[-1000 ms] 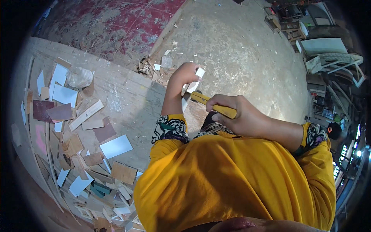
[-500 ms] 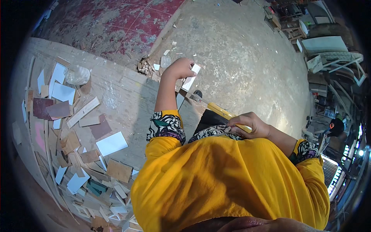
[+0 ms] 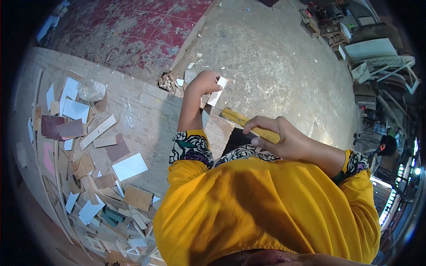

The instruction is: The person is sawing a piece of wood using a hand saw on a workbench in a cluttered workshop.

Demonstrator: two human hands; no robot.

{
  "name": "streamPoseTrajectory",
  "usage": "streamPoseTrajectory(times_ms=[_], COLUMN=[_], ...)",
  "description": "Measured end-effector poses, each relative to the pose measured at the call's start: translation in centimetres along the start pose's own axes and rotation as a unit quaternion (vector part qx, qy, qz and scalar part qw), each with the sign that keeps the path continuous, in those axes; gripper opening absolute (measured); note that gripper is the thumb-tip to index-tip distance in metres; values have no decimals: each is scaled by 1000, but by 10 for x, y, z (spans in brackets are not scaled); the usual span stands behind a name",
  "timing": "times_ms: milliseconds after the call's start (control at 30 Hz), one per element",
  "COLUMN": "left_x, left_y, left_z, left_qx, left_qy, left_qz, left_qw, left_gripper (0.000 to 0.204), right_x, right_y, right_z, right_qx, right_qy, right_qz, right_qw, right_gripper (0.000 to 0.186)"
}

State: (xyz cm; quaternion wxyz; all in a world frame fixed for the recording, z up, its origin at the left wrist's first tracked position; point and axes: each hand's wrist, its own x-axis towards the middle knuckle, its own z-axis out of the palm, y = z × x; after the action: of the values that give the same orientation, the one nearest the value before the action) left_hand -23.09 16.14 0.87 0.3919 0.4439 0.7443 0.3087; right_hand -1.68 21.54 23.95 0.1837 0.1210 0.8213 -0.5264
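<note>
My left hand point(image 3: 205, 83) is closed on a short white strip of board point(image 3: 217, 92), its fingers wrapped over the strip's far end. My right hand point(image 3: 284, 138) grips a long yellow handle of a narrow-bladed tool point(image 3: 250, 125) in front of my body. Only a short bit of thin metal blade shows between the handle's front end and the near end of the strip. Motion blurs the tool a little, and its exact kind cannot be made out. Below the strip, a pale wooden surface point(image 3: 220, 133) lies beside a dark patch.
A wooden worktop point(image 3: 133, 95) on the left bears many offcuts, among them a white panel point(image 3: 129, 167), a brown square point(image 3: 137, 197) and a clear plastic container point(image 3: 92, 91). Concrete floor point(image 3: 266, 66) and dirty red tiles point(image 3: 133, 26) lie beyond. Furniture parts point(image 3: 372, 48) crowd the right.
My right hand has pushed the yellow tool forward and left, toward the strip, so less blade shows. My left hand still holds the strip, which has shifted slightly nearer and left.
</note>
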Motion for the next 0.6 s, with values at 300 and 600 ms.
streamPoseTrajectory(times_ms=[300, 600], left_x=[12, 14], left_y=[-9, -14], left_z=[-1, 5], left_qx=[2, 7], left_qy=[-14, -14], left_qz=[71, 58], left_qw=[997, 998], left_gripper=[32, 30], right_x=[27, 15], right_y=[-42, -32], right_z=[-7, 15], right_qx=[-1, -64], right_qy=[-38, -4], right_qz=[122, 69], right_qw=[992, 996], right_gripper=[18, 18])
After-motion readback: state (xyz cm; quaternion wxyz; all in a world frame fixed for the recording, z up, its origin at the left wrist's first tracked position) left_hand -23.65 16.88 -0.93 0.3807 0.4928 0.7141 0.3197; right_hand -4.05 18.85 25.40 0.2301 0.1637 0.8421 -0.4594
